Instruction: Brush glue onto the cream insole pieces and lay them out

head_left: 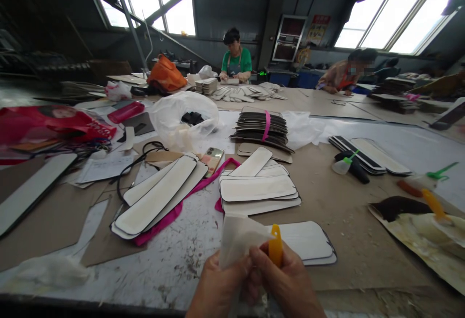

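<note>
My left hand (221, 281) is closed on a thin, whitish, slightly see-through sheet (238, 235), which stands up above the fingers. My right hand (286, 279) is wrapped round a tool with a yellow plastic handle (276, 245); its working end is hidden. The right thumb and finger meet the sheet's edge close to the left fingertips. Just beyond the right hand lie white oblong panels (305, 240) with dark edges. A stack of similar panels (257, 188) sits farther back, and another fanned stack (156, 194) lies to the left on a magenta strap (163, 223).
Beyond the stacks are a bundle of dark panels (259, 126), a clear plastic bag (185, 117) and a phone (212, 160). Squeeze bottles (341, 165) and a glue-stained sheet (417, 235) lie at right. A person in green (236, 61) works across the table.
</note>
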